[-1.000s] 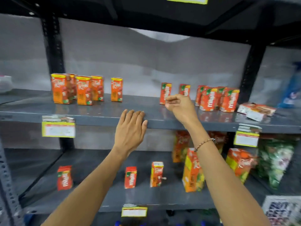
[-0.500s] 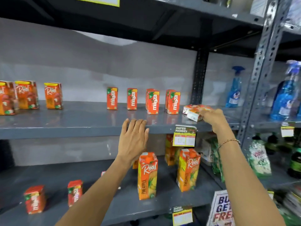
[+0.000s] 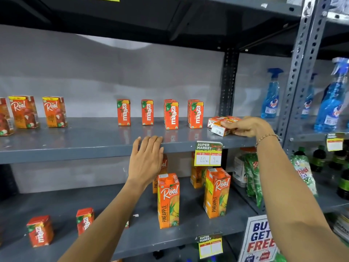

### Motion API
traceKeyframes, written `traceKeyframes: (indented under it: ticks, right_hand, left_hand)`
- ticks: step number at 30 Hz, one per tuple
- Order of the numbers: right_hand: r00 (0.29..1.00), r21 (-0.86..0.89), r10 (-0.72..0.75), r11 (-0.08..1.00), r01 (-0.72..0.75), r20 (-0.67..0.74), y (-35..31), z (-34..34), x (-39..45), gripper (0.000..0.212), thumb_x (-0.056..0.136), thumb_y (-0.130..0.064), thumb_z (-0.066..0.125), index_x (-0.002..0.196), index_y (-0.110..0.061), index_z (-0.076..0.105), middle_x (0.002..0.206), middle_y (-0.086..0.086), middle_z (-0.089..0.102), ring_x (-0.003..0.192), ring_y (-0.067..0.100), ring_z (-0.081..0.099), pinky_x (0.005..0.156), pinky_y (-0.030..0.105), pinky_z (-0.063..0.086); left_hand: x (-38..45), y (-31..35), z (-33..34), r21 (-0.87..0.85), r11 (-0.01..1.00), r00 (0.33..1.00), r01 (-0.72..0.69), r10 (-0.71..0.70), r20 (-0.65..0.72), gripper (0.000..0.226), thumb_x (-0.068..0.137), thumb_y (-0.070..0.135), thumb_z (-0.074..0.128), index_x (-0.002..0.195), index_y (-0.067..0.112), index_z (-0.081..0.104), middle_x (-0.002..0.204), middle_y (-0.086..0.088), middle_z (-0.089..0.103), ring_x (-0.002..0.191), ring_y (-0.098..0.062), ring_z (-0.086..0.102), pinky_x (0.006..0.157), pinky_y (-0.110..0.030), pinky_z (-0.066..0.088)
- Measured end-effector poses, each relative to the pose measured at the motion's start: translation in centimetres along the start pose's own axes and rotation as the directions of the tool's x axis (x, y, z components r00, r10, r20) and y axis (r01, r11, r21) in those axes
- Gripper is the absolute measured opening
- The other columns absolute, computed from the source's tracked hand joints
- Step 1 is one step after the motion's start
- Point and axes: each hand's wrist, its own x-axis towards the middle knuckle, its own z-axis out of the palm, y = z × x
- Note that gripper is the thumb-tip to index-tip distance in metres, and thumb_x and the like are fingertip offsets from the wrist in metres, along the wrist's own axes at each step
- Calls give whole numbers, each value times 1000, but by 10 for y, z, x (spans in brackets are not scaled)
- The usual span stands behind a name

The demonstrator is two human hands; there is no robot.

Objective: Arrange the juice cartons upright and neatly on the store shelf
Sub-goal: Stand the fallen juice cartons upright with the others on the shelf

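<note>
The right hand (image 3: 249,127) rests on the toppled juice cartons (image 3: 220,125) lying flat at the right end of the middle shelf (image 3: 75,146), fingers curled over the topmost one. The left hand (image 3: 146,159) lies flat on the shelf's front edge, fingers extended together, holding nothing. Four groups of upright Maaza cartons (image 3: 171,114) stand just left of the toppled ones.

Grey metal shelf (image 3: 75,146) carried upright Real cartons (image 3: 54,111) at left, upright Maaza cartons (image 3: 171,114) mid-shelf, and toppled cartons (image 3: 220,125) lying flat at right.
</note>
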Motion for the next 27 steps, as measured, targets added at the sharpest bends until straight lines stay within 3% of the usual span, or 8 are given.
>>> traceKeyframes:
  ticks: [4, 8, 12, 14, 16, 18, 25, 27]
  right_hand:
    - [1000, -34, 7, 999, -7, 0, -1, 1, 1, 71, 62, -23, 84, 123, -8, 49, 104, 3, 65, 93, 10, 60, 63, 17, 50]
    - [995, -18, -95, 995, 94, -41, 2, 9, 0, 81, 58, -17, 86, 127, -13, 43, 123, 6, 61, 114, 19, 57, 94, 30, 50]
    - [974, 86, -212, 972, 218, -78, 9, 25, -8, 95, 58, -1, 84, 132, -25, 29, 119, 5, 60, 105, 24, 63, 73, 34, 57]
    - [965, 122, -249, 958, 259, -86, 12, 34, -13, 84, 60, 2, 82, 129, -18, 37, 118, 5, 61, 103, 23, 63, 72, 34, 57]
    - [958, 142, -283, 947, 287, -50, 15, 45, -21, 52, 63, 1, 81, 107, -14, 56, 114, 9, 68, 97, 22, 67, 78, 35, 57]
    - [943, 124, -332, 936, 328, 5, 14, 60, -34, 36, 64, 0, 80, 90, -18, 63, 106, 9, 72, 90, 19, 70, 80, 33, 57]
    - [868, 164, -461, 885, 435, 185, -20, 169, -74, 44, 65, 12, 75, 96, -13, 56, 91, 7, 69, 77, 14, 67, 63, 21, 58]
    - [847, 169, -478, 878, 449, 232, -33, 211, -81, 44, 65, 16, 73, 99, -8, 56, 90, 7, 67, 80, 16, 64, 71, 24, 57]
  left_hand:
    - [1, 1, 1, 16, 1000, 1000, 6, -6, 11, 33, 92, 27, 47, 112, 8, 64, 115, -10, 67, 104, -29, 64, 96, -45, 46]
    - [1, 1, 3, 27, 1000, 1000, 8, -8, 30, 30, 93, 26, 50, 112, 8, 64, 115, -11, 66, 104, -30, 63, 95, -44, 46]
    - [1, 0, -2, 26, 1000, 996, 5, -7, 86, 35, 93, 29, 45, 113, 8, 64, 116, -11, 66, 105, -30, 63, 95, -44, 46]
    - [2, -2, -5, 31, 999, 994, -20, 16, 111, 36, 93, 30, 45, 115, 8, 63, 117, -10, 66, 107, -30, 63, 96, -43, 46]
    - [0, -9, -10, 29, 999, 993, -31, 27, 119, 37, 94, 30, 43, 116, 7, 62, 117, -10, 66, 108, -30, 63, 97, -43, 46]
    - [-3, -25, -17, 27, 1000, 992, 1, -5, 129, 38, 97, 30, 38, 116, 7, 61, 115, -10, 66, 109, -29, 61, 99, -43, 44]
    - [-32, -120, -47, 122, 990, 992, 67, -80, 101, 40, 97, 29, 30, 112, 8, 61, 111, -10, 66, 104, -29, 60, 106, -39, 28]
    - [-42, -151, -59, 143, 985, 984, 96, -115, 138, 41, 98, 29, 29, 112, 8, 61, 112, -9, 65, 106, -28, 60, 108, -37, 26]
